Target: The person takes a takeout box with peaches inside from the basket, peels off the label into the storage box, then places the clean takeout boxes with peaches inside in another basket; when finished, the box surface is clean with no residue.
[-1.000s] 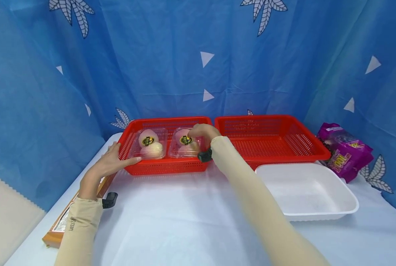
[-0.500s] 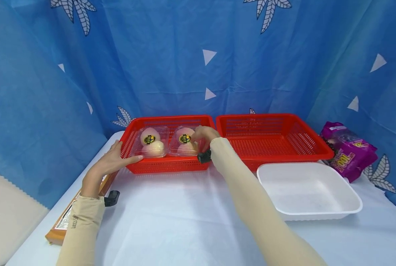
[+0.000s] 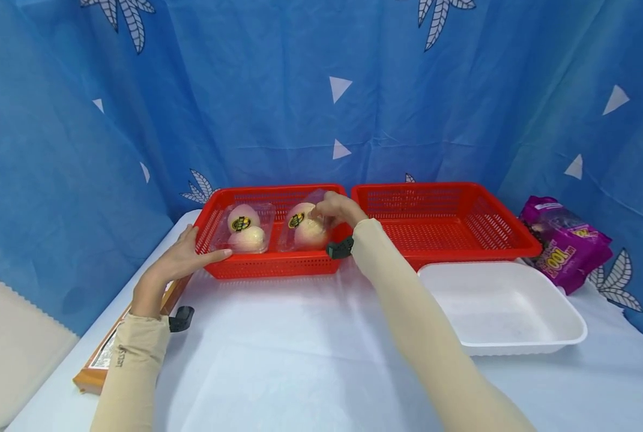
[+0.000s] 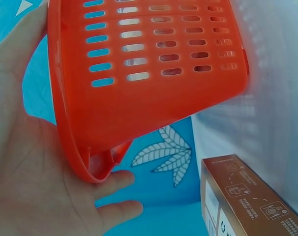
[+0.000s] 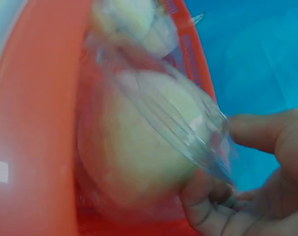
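Observation:
Two clear plastic boxes of peaches, each with a round black-and-yellow sticker, are in the left red basket (image 3: 278,257). My right hand (image 3: 341,209) pinches the edge of the right-hand peach box (image 3: 301,225), whose right side is tilted up. In the right wrist view, thumb and fingers meet at the clear box lid (image 5: 188,142) over a pale peach. The other peach box (image 3: 242,229) lies flat at the left. My left hand (image 3: 172,263) rests against the basket's left front corner, thumb along the front rim; the left wrist view shows the palm beside the red rim (image 4: 70,137), fingers extended.
A second red basket (image 3: 424,240) adjoins on the right. In front of it is a white tray (image 3: 494,306), with a purple snack bag (image 3: 567,246) behind. A brown box (image 3: 96,363) lies under my left forearm. Blue curtain (image 3: 278,108) closes the back.
My right hand has taken hold of the right-hand peach box and raised its right side, so it now tilts. The left hand stays at the basket corner.

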Action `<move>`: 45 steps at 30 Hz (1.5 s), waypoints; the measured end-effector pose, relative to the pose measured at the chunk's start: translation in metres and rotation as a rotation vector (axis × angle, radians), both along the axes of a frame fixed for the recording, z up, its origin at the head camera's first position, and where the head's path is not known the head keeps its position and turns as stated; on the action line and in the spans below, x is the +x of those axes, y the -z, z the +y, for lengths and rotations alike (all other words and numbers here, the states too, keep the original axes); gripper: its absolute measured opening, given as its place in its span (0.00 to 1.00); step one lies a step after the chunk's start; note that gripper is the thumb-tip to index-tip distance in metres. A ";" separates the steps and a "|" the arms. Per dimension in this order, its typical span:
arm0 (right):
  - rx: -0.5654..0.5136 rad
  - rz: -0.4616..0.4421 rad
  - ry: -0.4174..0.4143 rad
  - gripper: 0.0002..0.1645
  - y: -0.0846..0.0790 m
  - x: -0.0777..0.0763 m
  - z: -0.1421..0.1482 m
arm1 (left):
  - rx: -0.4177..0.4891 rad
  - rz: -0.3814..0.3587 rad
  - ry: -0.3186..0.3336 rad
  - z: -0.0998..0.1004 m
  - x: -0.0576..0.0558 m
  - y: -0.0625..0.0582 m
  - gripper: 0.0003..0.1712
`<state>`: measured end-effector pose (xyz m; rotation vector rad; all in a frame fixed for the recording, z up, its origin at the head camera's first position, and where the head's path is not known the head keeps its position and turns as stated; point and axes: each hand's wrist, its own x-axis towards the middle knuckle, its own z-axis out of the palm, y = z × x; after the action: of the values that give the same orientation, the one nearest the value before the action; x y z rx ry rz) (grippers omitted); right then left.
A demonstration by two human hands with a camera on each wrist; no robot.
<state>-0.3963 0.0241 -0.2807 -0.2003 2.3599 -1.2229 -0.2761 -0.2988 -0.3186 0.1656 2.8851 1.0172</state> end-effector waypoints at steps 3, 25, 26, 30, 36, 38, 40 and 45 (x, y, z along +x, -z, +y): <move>-0.049 0.034 0.028 0.13 -0.001 -0.001 0.003 | 0.000 0.006 0.006 0.001 -0.001 -0.002 0.63; -0.308 0.123 -0.117 0.37 -0.059 0.048 0.070 | -0.007 -0.022 -0.017 0.003 -0.002 -0.007 0.66; -0.311 0.128 -0.137 0.37 -0.060 0.052 0.073 | -0.008 -0.022 -0.019 0.003 -0.002 -0.006 0.66; -0.354 0.121 -0.251 0.35 -0.062 0.069 0.085 | 0.003 -0.009 -0.011 0.001 -0.001 -0.004 0.65; -0.341 0.118 -0.551 0.36 -0.052 0.084 0.104 | 0.034 0.012 0.008 0.000 -0.002 0.000 0.62; -0.316 0.108 -0.631 0.36 -0.045 0.088 0.109 | 0.030 0.010 0.005 0.000 -0.002 0.000 0.62; -0.292 0.077 -0.690 0.36 -0.036 0.091 0.112 | 0.026 0.004 0.000 0.000 -0.002 0.000 0.63; -0.242 -0.020 -0.799 0.34 -0.012 0.095 0.115 | 0.019 0.002 -0.008 0.000 -0.001 0.000 0.64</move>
<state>-0.3013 0.1392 -0.2685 -1.0789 1.7892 -1.0627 -0.2774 -0.2987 -0.3189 0.1564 2.8810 1.0463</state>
